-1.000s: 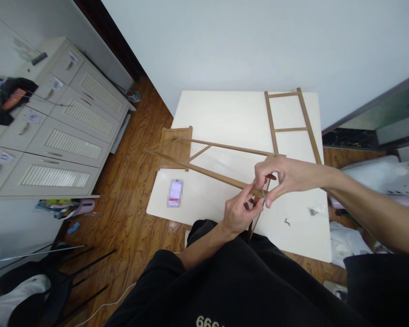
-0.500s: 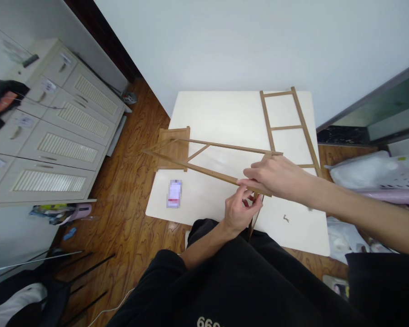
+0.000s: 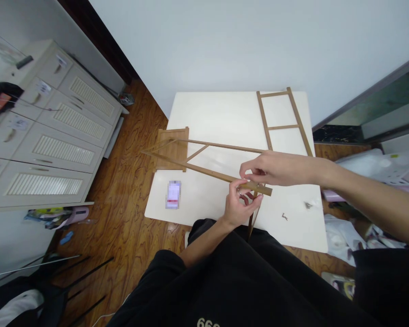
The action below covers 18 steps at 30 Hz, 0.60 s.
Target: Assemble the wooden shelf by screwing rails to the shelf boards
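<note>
A slim wooden frame (image 3: 211, 173) with long rails reaches leftward over the white table (image 3: 207, 113). My left hand (image 3: 239, 204), a ring on one finger, is closed around the near rail close to its right end, where another wooden piece (image 3: 251, 220) meets it from below. Just above that same end, my right hand (image 3: 269, 168) has its fingertips bent together in a pinch; anything between them is too small or hidden to name. Screw-like bits (image 3: 285, 217) and a small heap of hardware (image 3: 307, 205) lie to the right.
A ladder-like wooden frame (image 3: 297, 109) lies at the back right of the table. A wooden panel (image 3: 172, 159) sits at the left edge, with a phone (image 3: 173, 195) in front of it. White cabinets (image 3: 57, 136) stand on the left; plastic bags (image 3: 341, 236) are at the right.
My right hand has lifted slightly off the rail end and its fingers have drawn into a pinch, uncovering the rail's end. My left hand keeps its hold. The view has shifted slightly.
</note>
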Tool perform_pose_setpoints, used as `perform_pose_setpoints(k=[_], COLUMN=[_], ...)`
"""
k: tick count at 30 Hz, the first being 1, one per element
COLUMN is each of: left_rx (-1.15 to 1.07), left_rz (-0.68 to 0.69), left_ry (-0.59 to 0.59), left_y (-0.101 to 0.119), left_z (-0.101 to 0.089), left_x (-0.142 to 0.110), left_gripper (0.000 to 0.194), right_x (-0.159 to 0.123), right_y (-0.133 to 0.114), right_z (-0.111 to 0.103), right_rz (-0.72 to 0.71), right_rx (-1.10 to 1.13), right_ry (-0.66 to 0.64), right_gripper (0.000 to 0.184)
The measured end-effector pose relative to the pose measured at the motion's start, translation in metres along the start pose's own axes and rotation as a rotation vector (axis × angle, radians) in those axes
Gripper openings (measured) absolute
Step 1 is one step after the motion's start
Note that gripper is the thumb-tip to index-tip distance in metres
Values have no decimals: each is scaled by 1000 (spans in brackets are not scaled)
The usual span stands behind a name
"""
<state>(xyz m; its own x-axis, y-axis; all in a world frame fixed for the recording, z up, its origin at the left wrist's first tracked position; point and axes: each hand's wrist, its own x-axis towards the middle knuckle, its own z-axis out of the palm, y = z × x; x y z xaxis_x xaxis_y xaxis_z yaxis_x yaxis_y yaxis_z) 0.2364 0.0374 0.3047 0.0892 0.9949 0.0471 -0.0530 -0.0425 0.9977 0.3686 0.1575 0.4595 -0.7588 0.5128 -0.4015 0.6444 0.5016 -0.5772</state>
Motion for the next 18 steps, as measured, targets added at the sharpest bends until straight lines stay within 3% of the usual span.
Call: perform_pose_setpoints(k=[3, 9, 14, 18], left_rx=[-82, -319, -480, -471], left_rz=[9, -97, -198, -295], left_ry=[23, 218, 134, 170], left_y=[-6, -6, -4, -5], left_z=[11, 37, 35, 35], left_x=[-6, -19, -6, 5], left_gripper=[53, 55, 61, 71], right_x=[2, 7, 7, 6], right_y=[1, -1, -1, -6], right_z=[0, 6, 6, 5], right_rz=[15, 106, 105, 99], right_rx=[46, 70, 94, 92], right_ry=[-4, -28, -48, -58], right_gripper=[25, 22, 24, 26])
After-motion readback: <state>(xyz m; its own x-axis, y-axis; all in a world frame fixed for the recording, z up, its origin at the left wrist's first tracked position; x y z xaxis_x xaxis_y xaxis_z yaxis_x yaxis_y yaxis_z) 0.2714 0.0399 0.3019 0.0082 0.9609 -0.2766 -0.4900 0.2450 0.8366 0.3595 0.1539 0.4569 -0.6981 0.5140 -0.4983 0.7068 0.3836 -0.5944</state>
